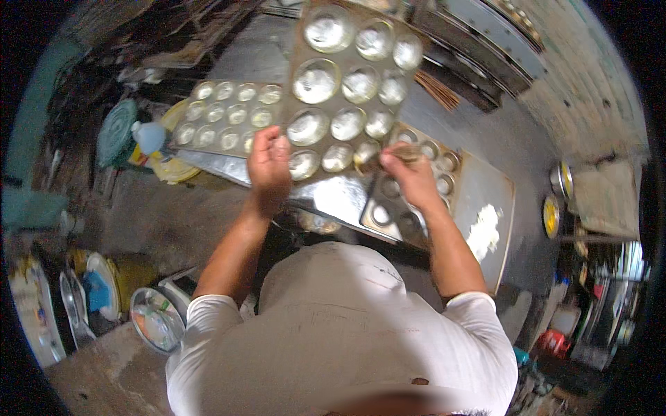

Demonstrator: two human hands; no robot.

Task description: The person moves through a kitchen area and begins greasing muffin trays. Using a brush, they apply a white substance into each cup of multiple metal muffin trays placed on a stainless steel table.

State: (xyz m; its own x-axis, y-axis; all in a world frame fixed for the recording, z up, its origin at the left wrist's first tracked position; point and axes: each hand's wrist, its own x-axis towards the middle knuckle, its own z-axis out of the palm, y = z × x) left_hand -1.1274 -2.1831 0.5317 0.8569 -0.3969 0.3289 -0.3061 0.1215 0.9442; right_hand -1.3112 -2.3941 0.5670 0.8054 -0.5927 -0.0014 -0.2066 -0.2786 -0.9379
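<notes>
A large metal muffin pan (pixel 335 96) with rows of shiny round cups stands before me, its far end seeming raised. My left hand (pixel 269 169) is at the pan's near left edge, fingers pointing up; whether it grips the edge is unclear. In my right hand (pixel 416 179) is a small brown object, apparently a brush (pixel 407 152), beside the near right cup. Blur hides its working end. To the left lies a second muffin pan (pixel 229 117) with smaller cups. Below my right hand and forearm, another cupped pan (pixel 445 166) is partly hidden.
A flat grey tray (pixel 481 179) on the right bears a soft white mass (pixel 484 231). A bundle of thin brown sticks (pixel 437 91) lies at the back right. Left are a green round lid (pixel 117 134) and a pale bottle (pixel 149 136). A clear-topped bowl (pixel 157 318) stands lower left.
</notes>
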